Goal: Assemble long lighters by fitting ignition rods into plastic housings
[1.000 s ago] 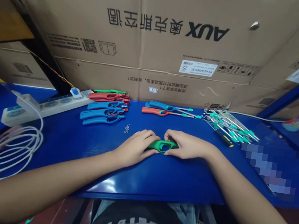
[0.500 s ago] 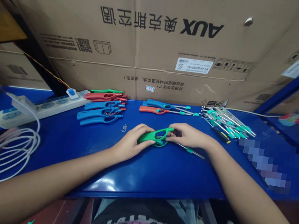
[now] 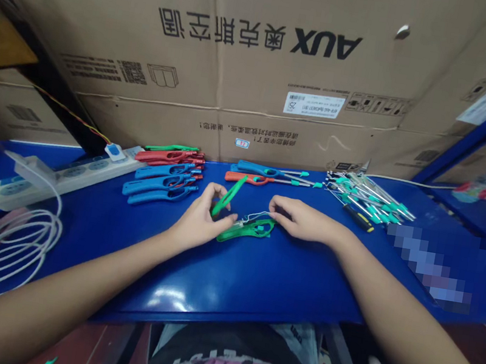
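Note:
My left hand (image 3: 201,215) is closed round one green lighter casing half (image 3: 230,195), which stands tilted up between the fingers. Its thumb touches the inner parts of the other green casing half (image 3: 254,229), lying on the blue table (image 3: 218,282). That lower half has a looped handle opening and a small teal piece (image 3: 260,228) in it. A thin white wire (image 3: 257,215) bends up out of the inner parts. The fingertips of my right hand (image 3: 301,219) pinch this wire at its right end.
Several blue and red lighters (image 3: 163,188) lie at the left by a white power strip (image 3: 73,173). Behind my hands are blue and orange lighters with rods (image 3: 250,178). Metal rods with teal pieces (image 3: 370,196) and a screwdriver (image 3: 359,219) lie right. A large carton (image 3: 249,84) stands behind.
The green lighter casing has come apart into two halves, one lifted in my left hand. The metal rod by my right hand is out of sight, and a white wire shows.

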